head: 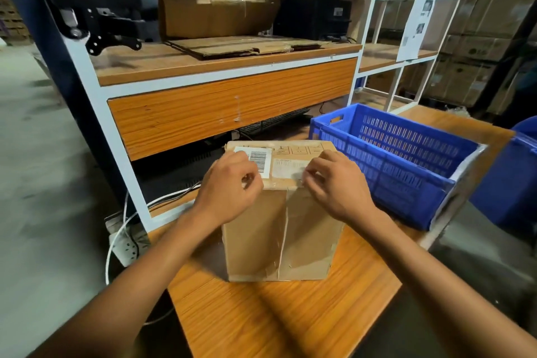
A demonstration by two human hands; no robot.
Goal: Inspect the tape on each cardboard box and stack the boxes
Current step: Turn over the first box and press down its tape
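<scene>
A brown cardboard box (308, 238) stands upright on the orange wooden table (276, 320), with clear tape running down its front seam and across its top edge. White barcode labels sit on its top face. My left hand (229, 189) rests on the top left of the box, fingers curled over the front edge near the barcode label. My right hand (337, 183) is on the top right, with its fingertips curled down onto the tape at the same edge.
A blue plastic crate (386, 183) stands on the table just right of the box. Behind is a white-framed shelf (226, 75) carrying a taped cardboard box (215, 6) and flattened cardboard. Cables and a power strip (125, 244) lie on the floor at left. Stacked cartons fill the far right.
</scene>
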